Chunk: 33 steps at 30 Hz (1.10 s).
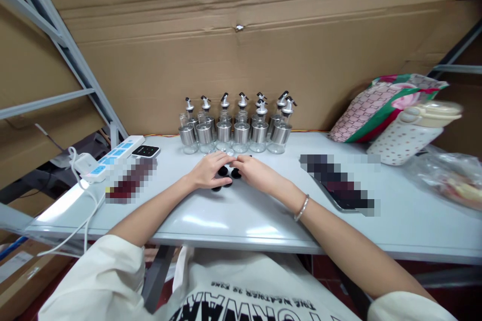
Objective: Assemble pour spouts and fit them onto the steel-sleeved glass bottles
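My left hand [211, 168] lies low over the table with its fingers stretched out and its thumb apart. Beneath it and beside it are several small round black pieces [223, 171], perhaps caps. From the other side my right hand [250, 169] reaches in, fingers loosely extended and partly hidden, close to another black piece [236, 173]. The fingertips of both hands nearly meet. Just beyond stand two rows of glass oil bottles [241, 133] with steel sleeves. Those at the back carry pourer spouts [243, 98]; in front, only the two on the right have them.
At left lie a white power strip [113, 158] with cables and a small black-faced device [146, 151]. To the right are a dark phone-like slab [339, 185], partly blurred, a spotted tumbler [408, 135], a patterned bag [376, 110] and a clear plastic bag [448, 175]. Cardboard [241, 70] walls the back.
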Each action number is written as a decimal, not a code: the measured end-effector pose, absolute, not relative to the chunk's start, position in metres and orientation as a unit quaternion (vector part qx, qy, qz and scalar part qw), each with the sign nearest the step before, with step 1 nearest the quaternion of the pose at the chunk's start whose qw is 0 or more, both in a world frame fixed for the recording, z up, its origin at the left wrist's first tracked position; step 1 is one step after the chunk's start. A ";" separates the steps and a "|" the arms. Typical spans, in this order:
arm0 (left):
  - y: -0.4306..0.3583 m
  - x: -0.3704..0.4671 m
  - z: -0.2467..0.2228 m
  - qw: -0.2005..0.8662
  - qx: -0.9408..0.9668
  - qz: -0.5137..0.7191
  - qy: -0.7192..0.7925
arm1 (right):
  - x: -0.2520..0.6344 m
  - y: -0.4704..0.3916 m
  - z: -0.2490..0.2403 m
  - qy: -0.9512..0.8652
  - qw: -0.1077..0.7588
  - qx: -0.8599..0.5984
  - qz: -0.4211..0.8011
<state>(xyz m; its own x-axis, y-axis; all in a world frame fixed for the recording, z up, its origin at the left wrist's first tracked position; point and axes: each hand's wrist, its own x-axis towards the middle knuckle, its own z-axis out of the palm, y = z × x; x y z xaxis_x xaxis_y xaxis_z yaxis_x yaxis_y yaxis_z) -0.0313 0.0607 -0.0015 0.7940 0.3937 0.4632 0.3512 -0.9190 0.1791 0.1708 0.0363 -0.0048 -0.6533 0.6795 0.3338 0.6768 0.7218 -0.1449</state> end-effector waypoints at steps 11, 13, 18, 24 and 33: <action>0.050 -0.024 -0.003 0.109 0.936 0.220 0.254 | 0.166 0.035 0.000 -0.896 0.219 -0.374 0.092; 0.049 -0.023 -0.002 0.115 0.931 0.215 0.271 | 0.163 0.033 0.000 -0.891 0.218 -0.386 0.097; 0.049 -0.020 -0.004 0.124 0.923 0.216 0.293 | 0.158 0.029 -0.001 -0.867 0.269 -0.399 0.129; 0.051 -0.021 -0.006 0.106 0.927 0.221 0.285 | 0.156 0.027 -0.001 -0.852 0.306 -0.394 0.157; 0.053 -0.025 -0.008 0.083 0.937 0.203 0.272 | 0.158 0.021 0.011 -0.846 0.282 -0.420 0.168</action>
<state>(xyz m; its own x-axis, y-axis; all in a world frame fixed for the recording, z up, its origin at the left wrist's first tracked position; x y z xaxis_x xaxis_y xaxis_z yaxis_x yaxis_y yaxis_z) -0.0248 0.0529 -0.0076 0.7697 0.5435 0.3350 0.4761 -0.8382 0.2661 0.1577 0.0210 0.0115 -0.4872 0.8058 0.3366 0.6163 0.5904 -0.5212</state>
